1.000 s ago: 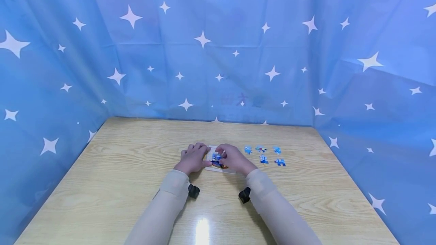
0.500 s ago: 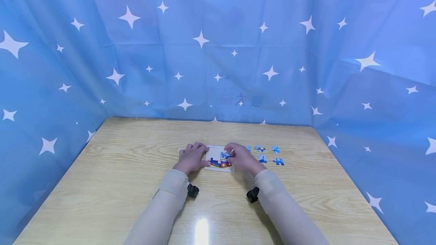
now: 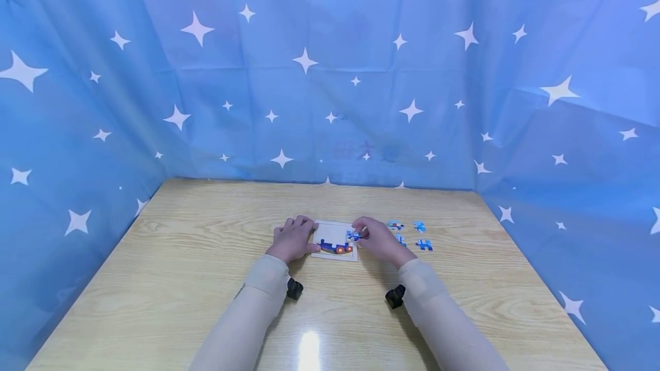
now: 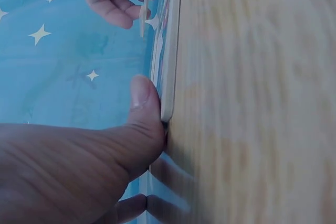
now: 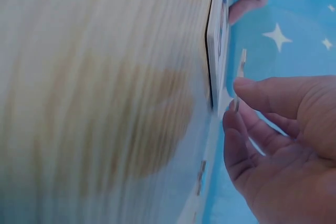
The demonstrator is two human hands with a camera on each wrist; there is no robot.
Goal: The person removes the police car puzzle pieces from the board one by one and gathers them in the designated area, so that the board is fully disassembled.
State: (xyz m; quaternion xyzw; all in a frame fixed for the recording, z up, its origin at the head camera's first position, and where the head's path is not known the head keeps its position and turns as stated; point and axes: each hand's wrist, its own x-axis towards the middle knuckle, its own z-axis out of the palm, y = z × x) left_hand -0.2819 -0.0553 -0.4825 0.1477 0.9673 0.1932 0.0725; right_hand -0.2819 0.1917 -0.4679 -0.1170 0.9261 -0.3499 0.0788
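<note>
A small square puzzle tray (image 3: 330,257) lies on the table, with joined pieces (image 3: 334,248) showing a dark blue vehicle with orange wheels along its near side. My left hand (image 3: 292,239) rests at the tray's left edge, fingers spread towards the far corner. Its thumb (image 4: 142,100) presses at the near corner, extended in the left wrist view. Between thumb and fingers my right hand (image 3: 380,241) pinches a blue puzzle piece (image 3: 353,236) above the tray's right side. Edge-on in the right wrist view, that piece (image 5: 241,66) is thin and raised off the tray.
Several loose blue puzzle pieces lie right of the tray, among them one with red (image 3: 395,225), a far one (image 3: 419,227) and a near one (image 3: 424,244). My right hand partly covers another piece (image 3: 400,239). A blue star-patterned curtain (image 3: 330,90) surrounds the wooden table (image 3: 206,279).
My right hand has moved right with the pinched piece, from over the tray's middle to its right side, uncovering the joined pieces. The left hand has stayed at the tray's left edge.
</note>
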